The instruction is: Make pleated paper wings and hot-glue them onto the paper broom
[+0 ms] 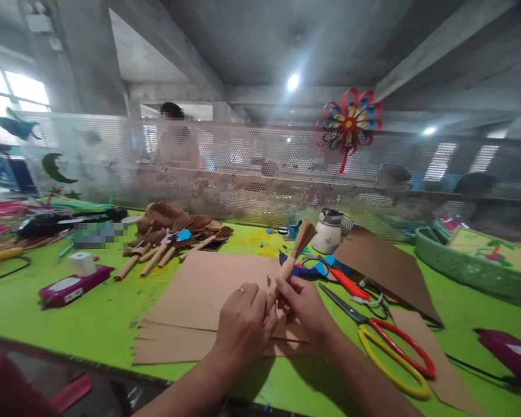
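A brown paper roll with a fringed top (289, 263) slants up and to the right between my hands. My left hand (244, 317), with a ring on one finger, is closed round its lower end. My right hand (303, 302) pinches the roll a little higher, fingers and thumb pressed on it. Part of the lower end is hidden behind my fingers. Under both hands lie several sheets of brown paper (217, 284), some with cut, notched left edges. Open scissors (369, 321) with one red and one yellow handle rest right of my right hand.
Several similar paper rolls (156, 255) lie at the left back by crumpled brown paper (162, 219). A purple power strip (73, 286), a white jar (327, 234), red-handled tool (347, 284) and green basket (473, 272) stand around. Behind is a perforated screen (252, 156).
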### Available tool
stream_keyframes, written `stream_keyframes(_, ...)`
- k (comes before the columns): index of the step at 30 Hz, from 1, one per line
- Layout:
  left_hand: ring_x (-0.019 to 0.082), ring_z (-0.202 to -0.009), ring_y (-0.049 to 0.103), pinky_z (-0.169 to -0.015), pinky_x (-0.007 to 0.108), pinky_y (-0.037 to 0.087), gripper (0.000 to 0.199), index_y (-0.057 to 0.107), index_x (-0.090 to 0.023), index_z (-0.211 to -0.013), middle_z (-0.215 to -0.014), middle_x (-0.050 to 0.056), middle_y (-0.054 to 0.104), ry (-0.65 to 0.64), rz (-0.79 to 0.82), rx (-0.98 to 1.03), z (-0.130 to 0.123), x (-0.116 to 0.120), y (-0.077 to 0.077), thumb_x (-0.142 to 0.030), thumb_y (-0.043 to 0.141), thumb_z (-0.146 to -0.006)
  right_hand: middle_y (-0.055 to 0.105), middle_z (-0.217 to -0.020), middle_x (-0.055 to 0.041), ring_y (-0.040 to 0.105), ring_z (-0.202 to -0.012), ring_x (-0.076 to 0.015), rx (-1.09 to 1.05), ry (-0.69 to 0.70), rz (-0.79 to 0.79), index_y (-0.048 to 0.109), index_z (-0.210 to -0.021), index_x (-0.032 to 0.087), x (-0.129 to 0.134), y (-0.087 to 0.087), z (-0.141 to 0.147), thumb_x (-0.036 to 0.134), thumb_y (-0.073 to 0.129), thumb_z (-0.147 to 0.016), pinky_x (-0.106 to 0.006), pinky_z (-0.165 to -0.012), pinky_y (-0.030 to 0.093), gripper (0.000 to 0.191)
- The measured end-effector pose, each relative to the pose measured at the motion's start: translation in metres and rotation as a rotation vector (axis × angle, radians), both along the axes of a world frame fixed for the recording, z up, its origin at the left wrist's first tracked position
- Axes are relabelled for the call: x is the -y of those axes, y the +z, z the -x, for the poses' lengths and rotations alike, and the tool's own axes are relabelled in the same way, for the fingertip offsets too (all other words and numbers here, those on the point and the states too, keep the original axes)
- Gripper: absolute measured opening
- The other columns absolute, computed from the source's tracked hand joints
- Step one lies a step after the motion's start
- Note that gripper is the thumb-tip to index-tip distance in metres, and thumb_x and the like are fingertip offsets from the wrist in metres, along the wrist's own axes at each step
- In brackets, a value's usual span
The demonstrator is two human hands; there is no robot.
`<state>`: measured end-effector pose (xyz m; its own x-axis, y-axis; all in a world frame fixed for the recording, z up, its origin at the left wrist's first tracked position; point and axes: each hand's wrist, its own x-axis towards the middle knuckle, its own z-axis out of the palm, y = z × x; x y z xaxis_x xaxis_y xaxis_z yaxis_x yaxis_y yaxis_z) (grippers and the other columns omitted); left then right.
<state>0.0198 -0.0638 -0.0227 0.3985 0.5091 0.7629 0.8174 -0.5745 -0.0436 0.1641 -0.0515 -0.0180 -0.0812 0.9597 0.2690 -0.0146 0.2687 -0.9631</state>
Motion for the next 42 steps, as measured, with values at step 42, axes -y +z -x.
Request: stream_keyframes(42,0.014,-0.056,0.06,-0.045,0.024,0.047,0.036,0.054,-0.015,-0.093,-0.084,0.007,0.064,-0.806,1.393,1.181,-0.011,-0.038,0.028,-0.047,0.055,-0.077,0.055,-0.08,-0.0019,0.047,-0.061,-0.0093,-0.085,0.345,0.144,0.07,-0.084,0.018,0.004,-0.001,0.007,0.036,0.069,-0.072,-0.023,-0.058,0.039,0.021)
